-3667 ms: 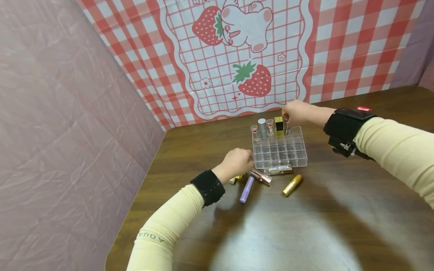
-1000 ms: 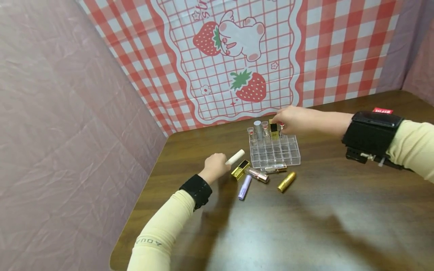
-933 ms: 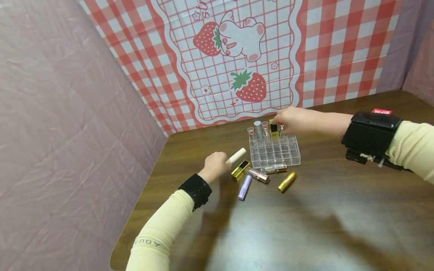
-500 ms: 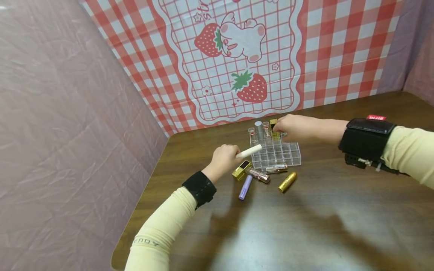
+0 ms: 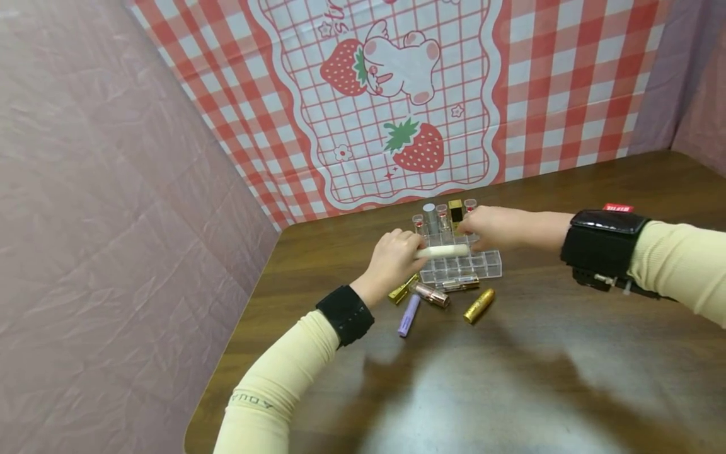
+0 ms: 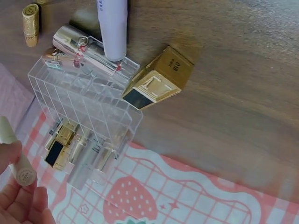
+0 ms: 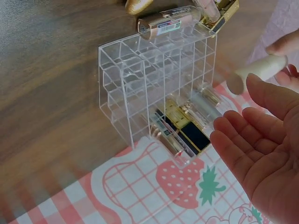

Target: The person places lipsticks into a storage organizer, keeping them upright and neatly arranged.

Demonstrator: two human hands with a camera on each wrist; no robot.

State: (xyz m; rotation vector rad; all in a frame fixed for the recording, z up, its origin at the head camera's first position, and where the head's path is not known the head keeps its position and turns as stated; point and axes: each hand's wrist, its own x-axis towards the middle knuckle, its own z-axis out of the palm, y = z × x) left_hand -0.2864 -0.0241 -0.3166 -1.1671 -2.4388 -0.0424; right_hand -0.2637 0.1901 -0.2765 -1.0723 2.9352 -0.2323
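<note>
Left arm and right arm stretched forward, left hand, fingers curled in a pinch, right hand held near, fingers extended.

The cream-white cylindrical tube looks like smooth, matt plastic. The clear gridded organiser appears to be hard, glossy plastic, the slim lilac tube smooth plastic. The rose-gold cylindrical tube has a shiny metallic finish; the rounded gold tube is metallic-looking too, its surface textured. The brown wood-grained table carries a sheen. The red-and-white checked sheet looks like lightly creased cloth, the pink drape like thin, crinkled fabric.
</note>
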